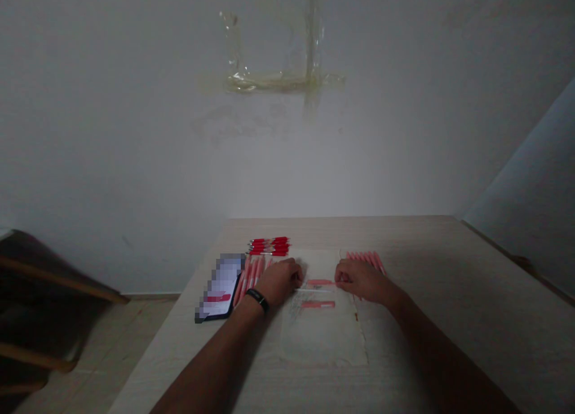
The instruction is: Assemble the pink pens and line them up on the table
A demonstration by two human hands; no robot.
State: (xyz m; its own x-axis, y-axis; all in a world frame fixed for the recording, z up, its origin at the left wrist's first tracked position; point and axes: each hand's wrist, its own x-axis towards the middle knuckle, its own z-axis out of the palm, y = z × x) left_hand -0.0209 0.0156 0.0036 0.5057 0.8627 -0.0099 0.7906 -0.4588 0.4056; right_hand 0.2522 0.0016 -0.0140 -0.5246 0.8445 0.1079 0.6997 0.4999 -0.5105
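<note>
My left hand [282, 277], a black band on its wrist, has its fingers pinched at the left end of a thin white stick [317, 290], perhaps a pen refill. Opposite it, my right hand [363, 279] is closed with its fingertips on the right end of a pink pen part [318, 281]. Just below lies another pink pen part [318, 304] on a pale sheet [323, 342]. Several pink pen barrels [251, 276] lie beside my left hand. More pink barrels [369, 259] are partly hidden behind my right hand.
Several red pens [269, 246] lie in a stack toward the back of the wooden table [404, 234]. A phone [222, 287] with a blurred screen rests at the left. Behind the table rises a wall with clear tape [274, 83]. Dark wooden furniture [40, 306] stands at the left.
</note>
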